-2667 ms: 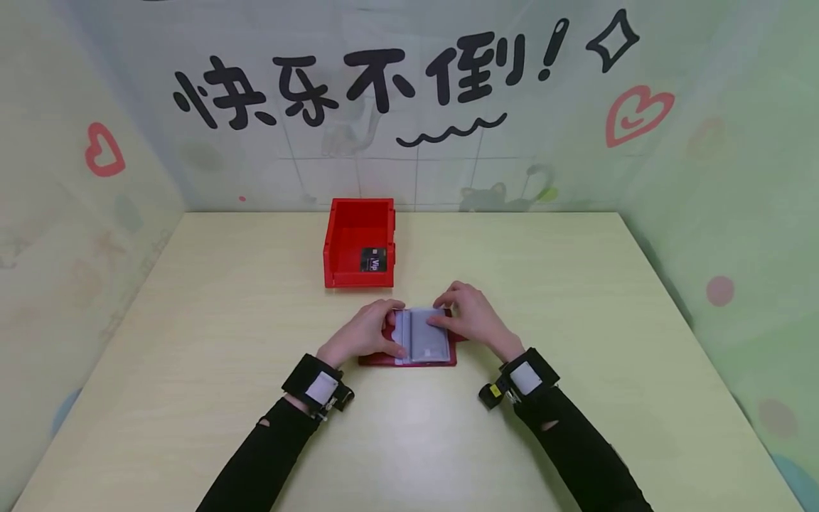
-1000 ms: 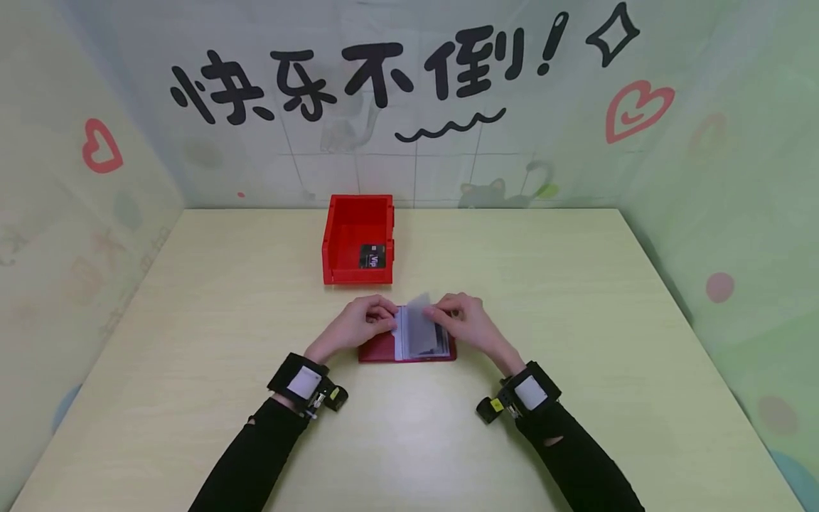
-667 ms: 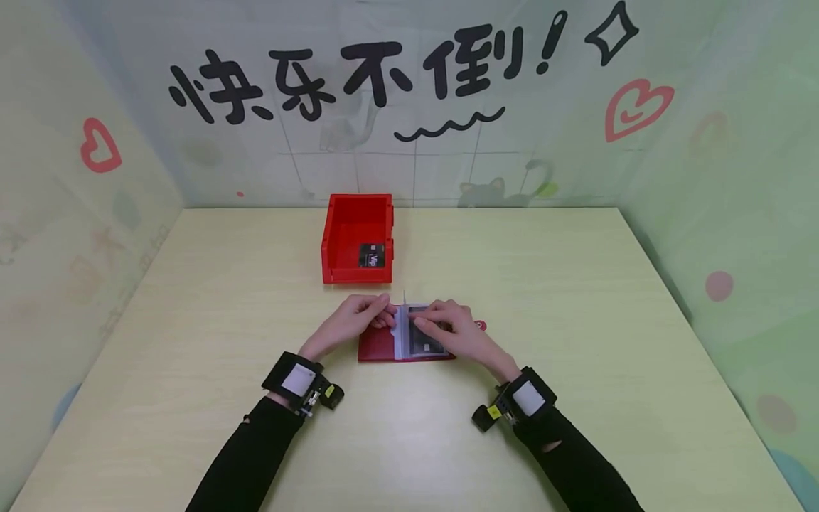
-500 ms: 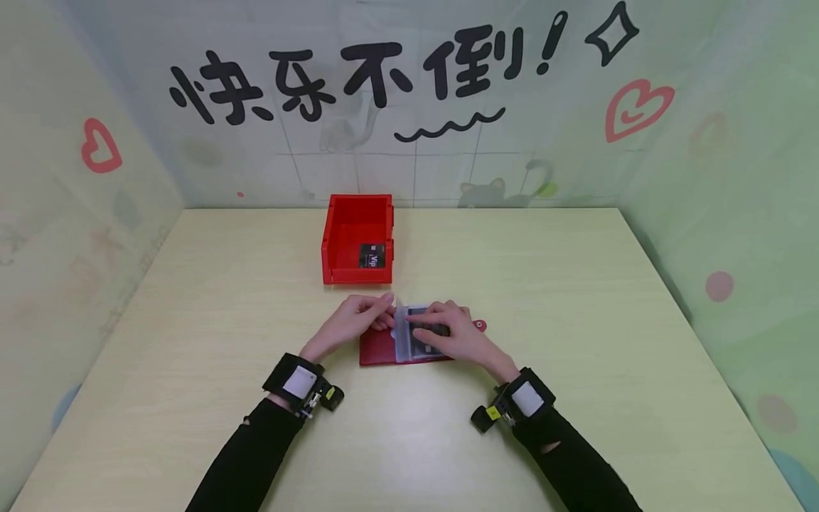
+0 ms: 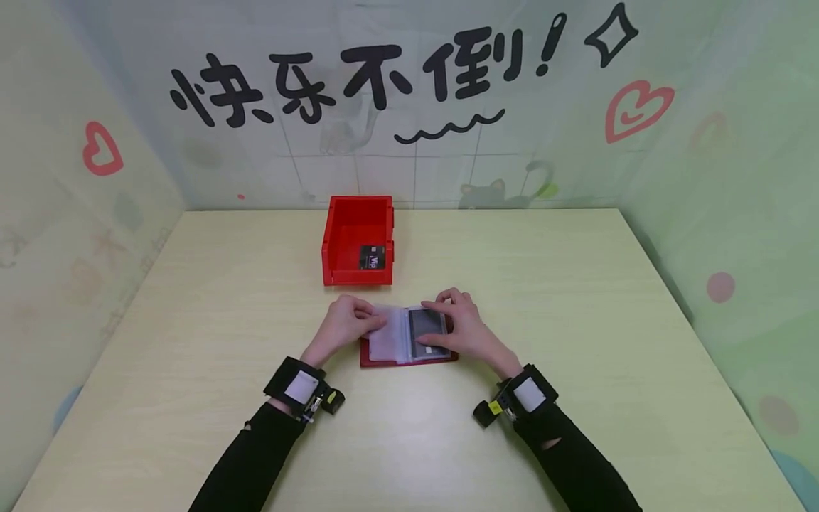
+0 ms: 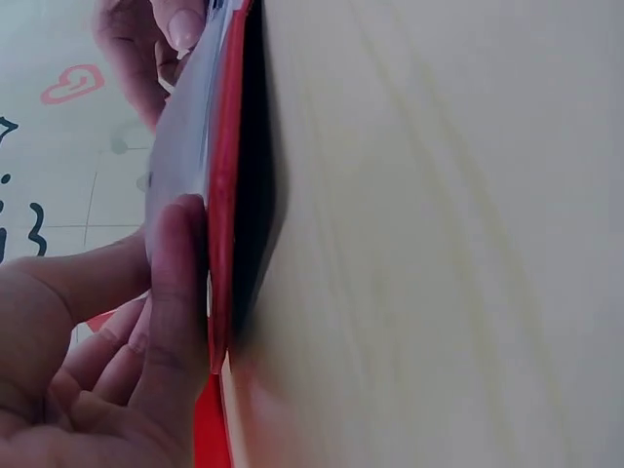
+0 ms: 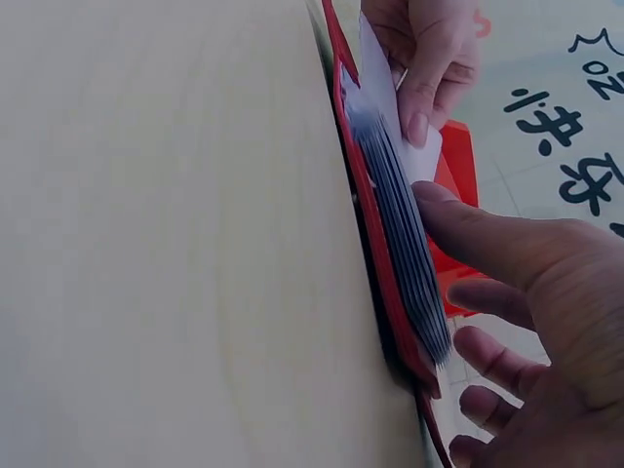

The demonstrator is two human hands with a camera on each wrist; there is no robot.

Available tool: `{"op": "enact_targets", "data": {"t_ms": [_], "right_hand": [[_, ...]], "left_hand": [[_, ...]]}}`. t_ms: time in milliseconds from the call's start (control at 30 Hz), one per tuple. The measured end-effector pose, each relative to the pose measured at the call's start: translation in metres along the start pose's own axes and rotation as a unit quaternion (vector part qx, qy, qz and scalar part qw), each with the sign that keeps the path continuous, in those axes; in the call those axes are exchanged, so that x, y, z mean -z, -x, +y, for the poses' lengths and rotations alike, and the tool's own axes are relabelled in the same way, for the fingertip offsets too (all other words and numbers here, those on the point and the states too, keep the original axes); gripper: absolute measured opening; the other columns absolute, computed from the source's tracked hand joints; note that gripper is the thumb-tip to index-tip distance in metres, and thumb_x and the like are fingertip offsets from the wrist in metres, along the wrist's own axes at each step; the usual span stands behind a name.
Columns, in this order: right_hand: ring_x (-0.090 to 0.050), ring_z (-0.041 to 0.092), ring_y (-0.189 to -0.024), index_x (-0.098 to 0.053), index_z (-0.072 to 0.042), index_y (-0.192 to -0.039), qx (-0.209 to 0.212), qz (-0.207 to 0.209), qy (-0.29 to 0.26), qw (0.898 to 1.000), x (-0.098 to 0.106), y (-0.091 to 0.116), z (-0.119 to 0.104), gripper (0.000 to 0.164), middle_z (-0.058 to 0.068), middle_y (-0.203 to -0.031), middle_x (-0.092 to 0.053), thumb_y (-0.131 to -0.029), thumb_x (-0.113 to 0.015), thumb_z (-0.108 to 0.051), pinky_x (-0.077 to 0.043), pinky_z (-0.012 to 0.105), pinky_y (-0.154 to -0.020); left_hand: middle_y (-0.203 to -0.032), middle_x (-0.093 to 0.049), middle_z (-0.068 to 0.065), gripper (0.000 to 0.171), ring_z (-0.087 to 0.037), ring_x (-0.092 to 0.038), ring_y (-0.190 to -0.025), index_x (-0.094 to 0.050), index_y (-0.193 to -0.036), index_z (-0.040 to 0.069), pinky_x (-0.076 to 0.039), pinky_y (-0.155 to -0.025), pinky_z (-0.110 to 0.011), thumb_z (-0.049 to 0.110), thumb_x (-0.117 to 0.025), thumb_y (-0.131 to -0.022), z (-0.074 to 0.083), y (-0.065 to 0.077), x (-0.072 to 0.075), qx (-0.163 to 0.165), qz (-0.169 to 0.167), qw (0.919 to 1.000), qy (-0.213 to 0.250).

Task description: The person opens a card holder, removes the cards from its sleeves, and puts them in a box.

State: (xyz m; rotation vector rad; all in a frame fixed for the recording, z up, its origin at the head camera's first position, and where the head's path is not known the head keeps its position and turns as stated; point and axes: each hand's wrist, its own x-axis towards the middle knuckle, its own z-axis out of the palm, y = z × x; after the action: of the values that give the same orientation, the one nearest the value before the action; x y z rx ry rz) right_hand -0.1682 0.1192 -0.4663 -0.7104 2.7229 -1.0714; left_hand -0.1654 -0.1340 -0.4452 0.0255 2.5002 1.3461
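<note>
A red card holder (image 5: pixel 377 363) lies open on the table, with a stack of clear plastic sleeves (image 7: pixel 405 234) inside. My left hand (image 5: pixel 343 328) pinches the outer edge of a clear sleeve page (image 5: pixel 389 344) turned over to the left side. A dark card (image 5: pixel 427 323) shows in the sleeve on the right side. My right hand (image 5: pixel 470 331) is spread over that side, thumb and index finger apart at the card. From the right wrist view, the right hand's fingertips (image 7: pixel 434 192) lie right at the sleeve stack.
Behind the card holder stands a red bin (image 5: pixel 358 276) with a black "Vip" card (image 5: pixel 372 257) in it. A printed backdrop (image 5: pixel 409 171) rises along the table's back edge, with side panels left and right.
The clear sleeve page has gone over from the right side to the left, where my left hand now pinches it. My right hand has drawn back rightward, uncovering more of the dark card.
</note>
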Motion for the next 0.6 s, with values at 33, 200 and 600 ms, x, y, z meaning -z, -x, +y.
{"op": "enact_targets", "data": {"t_ms": [33, 200, 600], "right_hand": [[-0.040, 0.030, -0.114, -0.064, -0.008, -0.135, -0.004, 0.002, 0.001, 1.000, 0.001, -0.001, 0.002, 0.060, 0.011, -0.120, -0.048, -0.082, -0.084, -0.029, -0.037, 0.035, -0.087], [-0.043, 0.029, -0.112, -0.064, -0.003, -0.134, -0.018, -0.005, -0.016, 1.000, 0.005, -0.002, 0.008, 0.062, 0.013, -0.119, -0.049, -0.082, -0.084, -0.028, -0.038, 0.034, -0.086], [-0.047, 0.024, -0.104, -0.067, -0.007, -0.130, -0.029, 0.003, -0.048, 0.998, 0.005, -0.003, 0.016, 0.059, 0.012, -0.115, -0.052, -0.079, -0.087, -0.029, -0.038, 0.030, -0.079]], "left_hand": [[-0.088, -0.076, -0.013, 0.028, -0.015, -0.065, -0.068, -0.076, -0.111, 0.002, -0.053, -0.065, -0.022, 0.022, -0.074, -0.092, -0.001, -0.001, 0.000, -0.001, 0.003, 1.0000, -0.002], [-0.081, -0.074, -0.013, 0.026, -0.016, -0.064, -0.062, -0.075, -0.106, 0.001, -0.052, -0.061, -0.022, 0.020, -0.078, -0.088, -0.002, -0.001, 0.000, -0.016, 0.039, 0.9987, -0.028], [-0.090, -0.061, -0.013, 0.042, -0.022, -0.055, -0.080, -0.058, -0.124, 0.002, -0.046, -0.065, -0.024, 0.013, -0.077, -0.088, 0.015, 0.004, -0.006, -0.017, 0.053, 0.9920, -0.113]]}}
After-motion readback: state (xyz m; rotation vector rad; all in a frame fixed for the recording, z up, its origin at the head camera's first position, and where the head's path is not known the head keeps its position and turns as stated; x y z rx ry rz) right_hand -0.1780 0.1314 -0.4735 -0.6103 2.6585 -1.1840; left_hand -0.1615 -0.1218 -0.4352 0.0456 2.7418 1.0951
